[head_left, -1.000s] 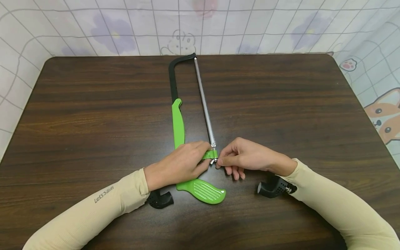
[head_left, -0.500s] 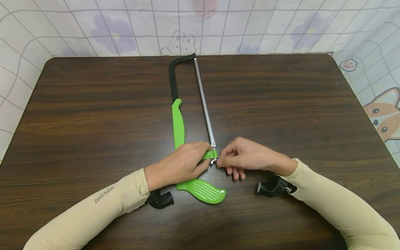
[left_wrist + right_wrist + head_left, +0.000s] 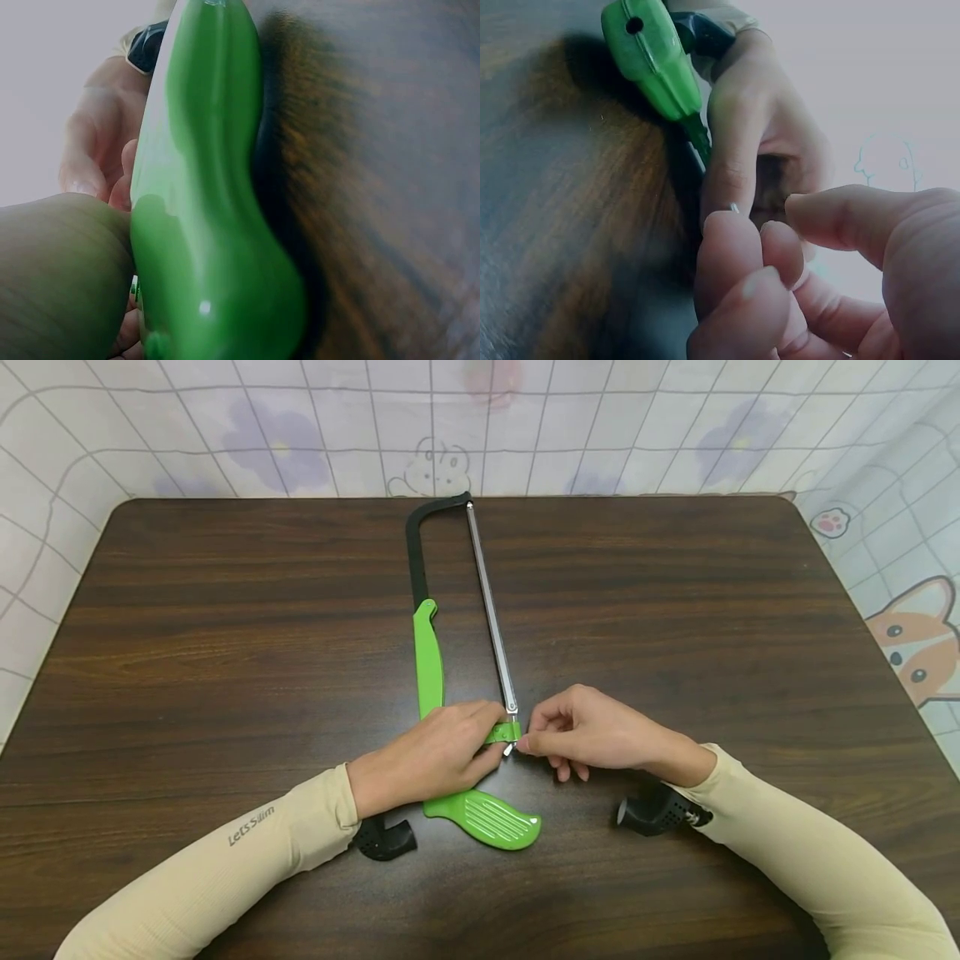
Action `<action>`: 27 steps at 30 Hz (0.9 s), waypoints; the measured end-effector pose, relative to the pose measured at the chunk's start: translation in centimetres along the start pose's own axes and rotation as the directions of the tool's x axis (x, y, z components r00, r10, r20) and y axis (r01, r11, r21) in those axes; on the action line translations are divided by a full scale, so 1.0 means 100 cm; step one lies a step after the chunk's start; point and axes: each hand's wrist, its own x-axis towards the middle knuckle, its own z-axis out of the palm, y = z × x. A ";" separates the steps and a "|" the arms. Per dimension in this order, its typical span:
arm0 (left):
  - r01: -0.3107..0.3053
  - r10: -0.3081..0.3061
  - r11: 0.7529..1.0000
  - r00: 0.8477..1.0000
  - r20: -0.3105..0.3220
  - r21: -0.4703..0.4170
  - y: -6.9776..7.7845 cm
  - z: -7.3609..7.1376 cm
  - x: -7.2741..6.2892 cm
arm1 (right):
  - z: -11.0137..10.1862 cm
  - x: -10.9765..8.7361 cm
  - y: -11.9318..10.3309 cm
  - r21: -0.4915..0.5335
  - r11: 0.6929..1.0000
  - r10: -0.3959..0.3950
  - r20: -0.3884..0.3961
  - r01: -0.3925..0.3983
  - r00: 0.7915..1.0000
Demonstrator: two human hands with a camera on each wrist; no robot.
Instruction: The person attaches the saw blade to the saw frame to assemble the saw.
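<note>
A hacksaw (image 3: 429, 660) with a green handle and black front frame lies on the table, its silver blade (image 3: 491, 610) to the right. My left hand (image 3: 438, 756) grips the green frame beside the lower blade mount, hiding part of it. The ridged green grip (image 3: 491, 820) sticks out below that hand and looms large in the left wrist view. Just under the mount a small metal wing nut (image 3: 509, 749) shows. My right hand (image 3: 592, 731) has its thumb and curled forefinger at this nut, pinching its side; fingers cover most of it in the right wrist view.
The dark wood table (image 3: 247, 610) reaches back to a white tiled-pattern covering (image 3: 525, 427). The saw's front end lies at the table's far edge. Black wrist camera mounts (image 3: 648, 810) hang under both forearms, close to the tabletop.
The right fingers have shifted slightly left and up around the wing nut, and its visible wing has changed angle a little. The left hand and the saw stay put.
</note>
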 end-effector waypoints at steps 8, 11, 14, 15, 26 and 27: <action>-0.004 0.004 1.000 1.000 0.001 0.015 -0.001 0.002 0.000 | 0.003 0.002 0.002 0.005 1.000 -0.029 0.016 0.029 0.999; -0.002 0.002 1.000 1.000 0.003 0.013 -0.001 0.003 0.000 | 0.004 0.002 0.001 -0.004 0.999 -0.031 0.014 0.031 0.999; -0.004 0.004 1.000 1.000 0.002 0.012 -0.001 0.003 0.000 | 0.004 0.002 0.001 -0.011 0.999 -0.035 0.010 0.035 0.999; -0.005 0.005 1.000 1.000 0.001 0.013 -0.001 0.003 0.000 | 0.004 0.002 0.001 -0.014 0.999 -0.037 0.007 0.037 0.999; -0.010 0.010 1.000 1.000 -0.005 0.018 -0.001 0.002 0.000 | 0.006 0.004 0.002 -0.029 0.999 -0.024 -0.028 0.023 0.999; -0.010 0.010 1.000 1.000 -0.006 0.018 -0.001 0.003 0.000 | 0.007 0.004 0.002 -0.036 0.999 -0.023 -0.037 0.022 0.999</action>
